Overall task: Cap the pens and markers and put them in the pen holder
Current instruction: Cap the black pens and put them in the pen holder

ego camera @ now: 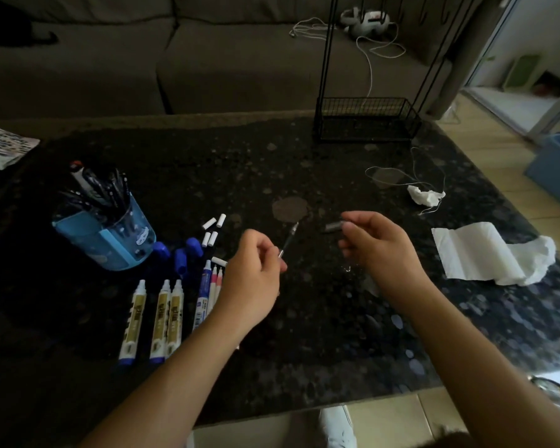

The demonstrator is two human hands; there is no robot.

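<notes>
Pinching pen: left hand, tip toward 1 o'clock
Pinching cap: right hand, at pen's 3 o'clock

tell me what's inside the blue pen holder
The pen holder holds a bunch of dark pens sticking out the top; its tinted wall obscures their lower ends.

The dark speckled counter bears a blue pen holder at left, uncapped markers in a row near loose blue caps and white caps, a black wire basket at the far edge, and a paper towel at right.
</notes>
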